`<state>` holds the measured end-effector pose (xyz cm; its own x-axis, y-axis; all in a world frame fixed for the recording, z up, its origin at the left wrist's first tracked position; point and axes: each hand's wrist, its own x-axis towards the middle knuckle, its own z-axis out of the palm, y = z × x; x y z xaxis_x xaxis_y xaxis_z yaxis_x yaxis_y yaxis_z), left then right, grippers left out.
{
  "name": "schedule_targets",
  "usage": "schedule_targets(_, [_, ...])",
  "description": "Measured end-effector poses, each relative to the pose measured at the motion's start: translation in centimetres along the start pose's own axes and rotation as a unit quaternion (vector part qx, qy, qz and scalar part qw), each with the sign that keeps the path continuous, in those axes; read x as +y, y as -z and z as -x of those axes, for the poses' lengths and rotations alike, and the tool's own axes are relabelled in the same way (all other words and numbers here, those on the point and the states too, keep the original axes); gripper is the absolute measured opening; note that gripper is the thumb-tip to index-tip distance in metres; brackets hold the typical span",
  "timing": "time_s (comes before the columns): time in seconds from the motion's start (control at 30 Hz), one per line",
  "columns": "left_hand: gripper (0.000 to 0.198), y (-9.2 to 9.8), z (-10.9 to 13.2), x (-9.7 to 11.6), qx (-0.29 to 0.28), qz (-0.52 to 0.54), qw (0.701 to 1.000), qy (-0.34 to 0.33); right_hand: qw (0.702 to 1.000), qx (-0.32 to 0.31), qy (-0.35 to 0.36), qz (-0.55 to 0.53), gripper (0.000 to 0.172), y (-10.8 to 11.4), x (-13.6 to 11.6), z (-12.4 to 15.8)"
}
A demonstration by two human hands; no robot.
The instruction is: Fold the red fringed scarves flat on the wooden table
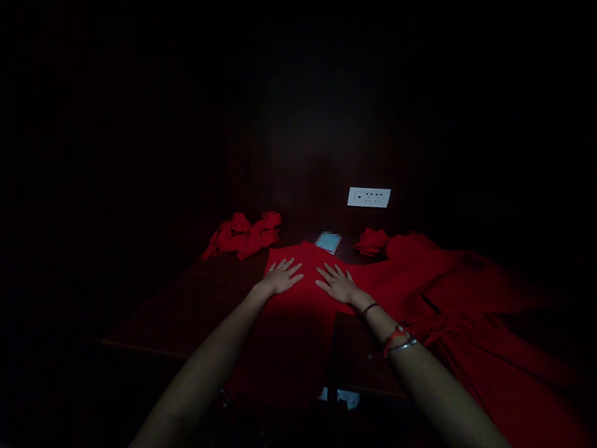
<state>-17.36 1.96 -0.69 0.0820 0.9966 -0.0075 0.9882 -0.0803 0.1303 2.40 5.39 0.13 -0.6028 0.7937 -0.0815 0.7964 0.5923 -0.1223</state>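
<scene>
A red cloth [298,323] lies spread on a dark table, and its near end hangs over the front edge. My left hand [282,276] rests flat on the cloth's left side with the fingers spread. On its right side lies my right hand [337,284], also flat with fingers apart. Neither hand grips anything. From near the right hand, more red fabric [401,277] stretches across the table to the right, with loose folds and fringe. Whether it is one piece with the cloth under my hands, I cannot tell for sure.
A bunched red fringed cloth [247,235] sits at the back left of the table [163,317]. Behind my hands lies a pale blue box-like item [328,241]. Folded red fabric [372,241] is at the back right. A white socket panel [369,197] is on the dark wall.
</scene>
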Motion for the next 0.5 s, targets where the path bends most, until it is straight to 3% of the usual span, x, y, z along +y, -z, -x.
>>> schedule_targets(0.3, [0.062,0.5,0.6,-2.2,0.001,0.017,0.988,0.157,1.0,-0.019,-0.005,-0.014,0.067,0.0,0.3,-0.2])
schedule_targets(0.5, [0.055,-0.4,1.9,-0.5,0.073,-0.006,0.976,0.203,0.999,-0.02,0.009,-0.025,0.067,0.1,1.2,-0.1])
